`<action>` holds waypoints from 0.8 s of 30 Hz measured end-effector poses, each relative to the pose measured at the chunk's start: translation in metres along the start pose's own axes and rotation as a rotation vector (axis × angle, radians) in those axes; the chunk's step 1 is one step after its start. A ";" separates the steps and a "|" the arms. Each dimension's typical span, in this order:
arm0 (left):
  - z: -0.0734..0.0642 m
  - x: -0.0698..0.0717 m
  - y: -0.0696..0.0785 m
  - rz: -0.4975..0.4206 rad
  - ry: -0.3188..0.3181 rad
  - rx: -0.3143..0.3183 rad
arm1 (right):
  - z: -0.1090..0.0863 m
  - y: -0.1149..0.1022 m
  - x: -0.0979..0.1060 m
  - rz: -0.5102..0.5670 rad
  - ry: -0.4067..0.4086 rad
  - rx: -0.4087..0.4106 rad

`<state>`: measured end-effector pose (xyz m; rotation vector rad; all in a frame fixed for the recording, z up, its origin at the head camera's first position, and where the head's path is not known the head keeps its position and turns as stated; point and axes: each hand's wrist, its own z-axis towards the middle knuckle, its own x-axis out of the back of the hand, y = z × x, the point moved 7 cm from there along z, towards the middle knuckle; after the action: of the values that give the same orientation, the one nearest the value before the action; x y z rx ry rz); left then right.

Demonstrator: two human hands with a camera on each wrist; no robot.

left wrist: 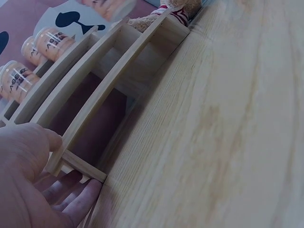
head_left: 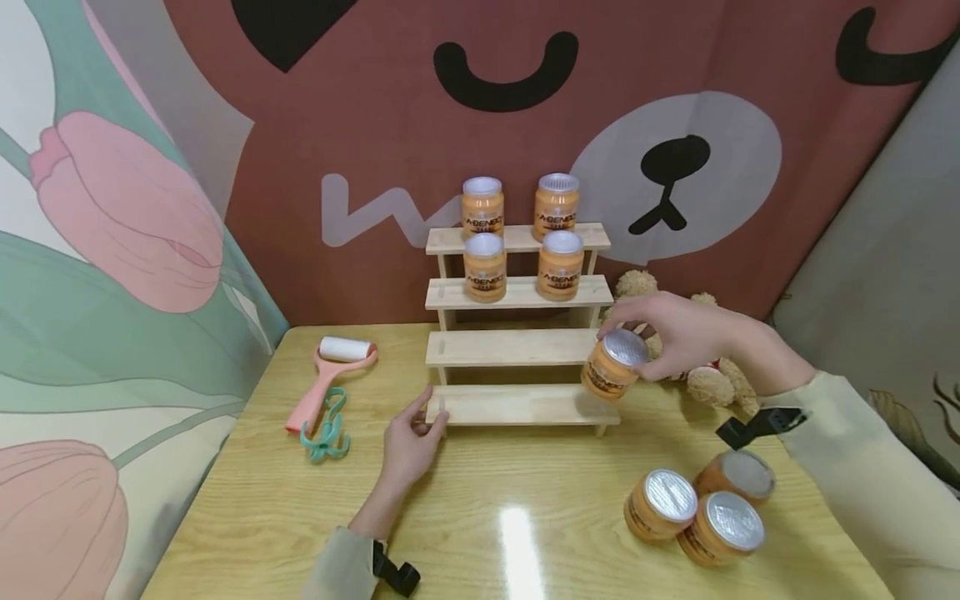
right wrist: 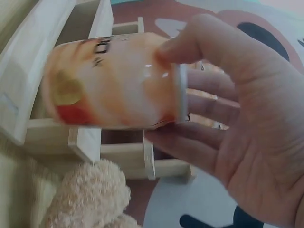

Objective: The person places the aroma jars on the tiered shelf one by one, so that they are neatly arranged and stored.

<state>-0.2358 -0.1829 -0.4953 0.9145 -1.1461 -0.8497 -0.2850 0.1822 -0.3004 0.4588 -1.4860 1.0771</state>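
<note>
My right hand (head_left: 686, 333) holds an orange jar (head_left: 609, 371) with a silver lid, gripped near the lid between thumb and fingers. The jar is tilted, in the air by the right end of a stepped wooden shelf (head_left: 517, 348). In the right wrist view the same jar (right wrist: 114, 80) lies sideways across the picture. My left hand (head_left: 411, 442) grips the left end of the shelf's lowest board; in the left wrist view the thumb lies on the board and the fingers reach beneath. Two jars (head_left: 486, 271) stand on the second step from the top, two more (head_left: 482, 208) on the top step.
Three jars (head_left: 660, 504) stand grouped at the table's front right. A teddy bear (head_left: 708, 385) sits behind my right hand. On the left lie a pink lint roller (head_left: 318, 392) and a green hook-like item (head_left: 326, 433). A printed cloth (head_left: 360, 125) hangs behind the shelf.
</note>
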 end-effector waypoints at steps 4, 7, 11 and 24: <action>0.001 0.001 0.000 0.008 0.003 0.006 | 0.017 -0.006 0.003 -0.034 0.067 0.085; 0.001 0.001 -0.001 0.013 -0.003 0.018 | 0.029 -0.013 0.006 -0.042 0.116 0.094; 0.001 0.002 -0.002 0.007 -0.007 0.022 | 0.048 -0.022 0.004 -0.056 0.197 0.061; 0.001 -0.001 -0.002 -0.018 -0.013 0.031 | 0.101 -0.033 -0.006 -0.033 0.317 0.031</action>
<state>-0.2372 -0.1834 -0.4974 0.9474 -1.1664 -0.8550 -0.3146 0.0809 -0.2829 0.3159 -1.1806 1.0929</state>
